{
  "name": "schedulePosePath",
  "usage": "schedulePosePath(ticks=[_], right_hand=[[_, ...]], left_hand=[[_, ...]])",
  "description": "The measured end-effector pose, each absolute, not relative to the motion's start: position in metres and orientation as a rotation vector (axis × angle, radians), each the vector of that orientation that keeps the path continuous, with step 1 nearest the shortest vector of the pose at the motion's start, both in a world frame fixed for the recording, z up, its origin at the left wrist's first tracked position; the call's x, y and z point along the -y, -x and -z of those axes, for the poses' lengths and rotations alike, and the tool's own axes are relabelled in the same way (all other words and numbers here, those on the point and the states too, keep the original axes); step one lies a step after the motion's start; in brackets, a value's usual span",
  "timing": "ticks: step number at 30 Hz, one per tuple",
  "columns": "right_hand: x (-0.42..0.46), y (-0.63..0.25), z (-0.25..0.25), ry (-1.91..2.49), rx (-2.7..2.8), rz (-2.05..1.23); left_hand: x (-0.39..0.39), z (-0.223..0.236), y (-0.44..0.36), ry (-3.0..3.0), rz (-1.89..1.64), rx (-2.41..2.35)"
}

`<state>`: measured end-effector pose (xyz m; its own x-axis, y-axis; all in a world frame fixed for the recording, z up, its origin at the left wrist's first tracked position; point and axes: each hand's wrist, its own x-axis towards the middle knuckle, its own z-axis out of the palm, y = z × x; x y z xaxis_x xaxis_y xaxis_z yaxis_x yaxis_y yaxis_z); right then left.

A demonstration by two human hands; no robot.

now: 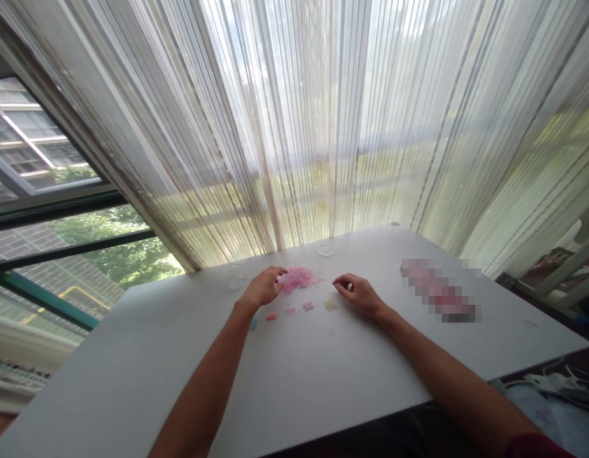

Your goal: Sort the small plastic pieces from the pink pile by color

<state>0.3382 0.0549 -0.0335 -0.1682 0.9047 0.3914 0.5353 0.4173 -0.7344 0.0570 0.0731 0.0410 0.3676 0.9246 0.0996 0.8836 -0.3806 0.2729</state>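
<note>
the fingers of my left hand [262, 287] are slightly apart at the left edge of the pink pile [300, 280], which spreads sideways; my right hand [362, 295] is curled farther off, its grip i cannot tell. nearer me, coloured pieces [308, 306] line the white desk [294, 375], before curtains [299, 127].

No lettering, label, brand, number or sign can be read anywhere in view. The pixelated patch [437, 291] on the right side of the desk [294, 375] hides any marking on what lies under it, and the row of small coloured pieces [308, 306] and the pink pile [298, 280] just beyond it are too small and blurred for print to be made out. On the brick building [27, 140] outside, too, nothing is legible.
</note>
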Motion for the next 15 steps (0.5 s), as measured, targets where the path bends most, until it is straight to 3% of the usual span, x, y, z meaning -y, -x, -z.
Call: schedulePosePath(ticks=[7, 15], right_hand=[[-0.056, -0.338, 0.036, 1.200, 1.840, -0.581], [-0.054, -0.338, 0.031, 1.204, 1.841, -0.592]], left_hand=[[-0.096, -0.030, -0.054, -2.468, -0.053, -1.788], [-0.093, -0.029, -0.052, -2.505, -0.060, -1.812]])
